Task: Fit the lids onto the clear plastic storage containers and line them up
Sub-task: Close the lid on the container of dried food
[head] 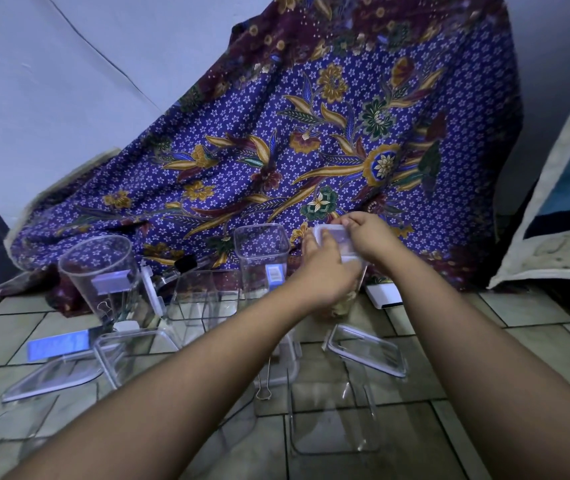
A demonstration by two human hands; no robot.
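Observation:
Both my hands rest on a white-rimmed lid that sits on top of a tall clear container at the back right. My left hand covers the lid's near side and my right hand holds its far right edge. Just left of it stands a tall square container without a lid. A round clear container stands at the left. Several more open containers stand in front, one in the middle and another close to me. Loose lids lie on the tiles, one at right and one at left.
A blue floral cloth hangs over something behind the containers. A cushion leans at the right. A white box lies by the cloth's foot. The floor is tiled. A blue-lit flat lid lies at left.

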